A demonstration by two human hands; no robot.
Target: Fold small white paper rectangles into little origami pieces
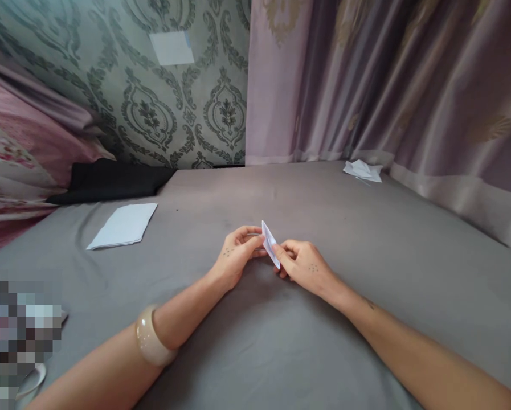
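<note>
Nearest, at lower left: a blurred patch (pixel 18 341) is hiding whatever lies there. Your left wrist is wearing a cream bangle (pixel 150 337). Your left hand (pixel 237 256) and right hand (pixel 306 266) are together at centre, both pinching a small folded white paper (pixel 269 244) from opposite sides. The paper is standing tilted between your fingertips, above a grey fabric cover (pixel 323 341) and not touching it. Your forearms are resting on that cover, angling in from the lower corners.

Farther left, a flat stack of white paper (pixel 122 226) is lying on the cover, well apart from your hands. Beyond it, a black cloth (pixel 110 181) is bunching against pink floral bedding (pixel 11 165). At the far right corner, a crumpled white paper piece (pixel 362 170) is sitting near the hem of a mauve satin curtain (pixel 409 74). Farthest, green damask wallpaper (pixel 110 97) is carrying a pale paper note (pixel 172 48).
</note>
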